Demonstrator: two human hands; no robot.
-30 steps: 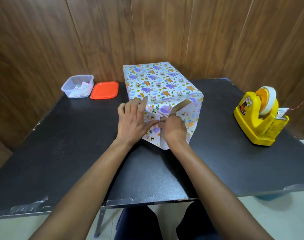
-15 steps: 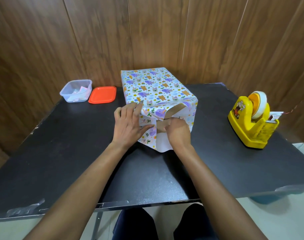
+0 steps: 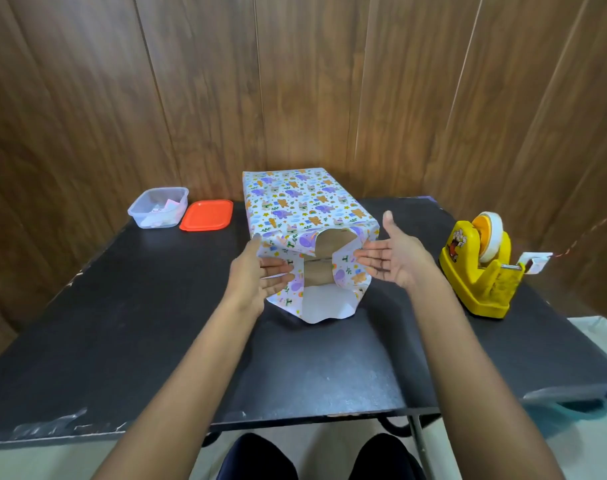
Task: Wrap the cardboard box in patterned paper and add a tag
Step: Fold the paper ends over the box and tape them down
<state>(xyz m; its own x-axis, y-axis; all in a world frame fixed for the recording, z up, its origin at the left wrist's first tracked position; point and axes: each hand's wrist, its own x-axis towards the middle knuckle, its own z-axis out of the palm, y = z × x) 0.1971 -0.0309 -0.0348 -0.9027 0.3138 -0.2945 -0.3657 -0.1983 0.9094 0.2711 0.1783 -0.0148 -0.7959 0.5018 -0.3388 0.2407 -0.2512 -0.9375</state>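
The cardboard box (image 3: 324,261) stands mid-table, its top and sides covered in patterned paper (image 3: 302,202) with animal prints. The near end is uncovered: brown cardboard shows between two loose side flaps, and a white bottom flap (image 3: 324,303) lies on the table. My left hand (image 3: 257,275) is flat against the left flap, fingers straight. My right hand (image 3: 394,258) is open, palm turned inward, its fingertips at the right flap. Neither hand holds anything.
A yellow tape dispenser (image 3: 478,271) with a tape end sticking out stands at the right. A clear plastic tub (image 3: 158,207) with paper bits and its orange lid (image 3: 207,215) sit at the back left. The black table (image 3: 122,323) backs onto a wooden wall.
Both hands have let go of the folds at the middle of the near end and moved apart to the sides. The flaps have sprung open, baring the cardboard.
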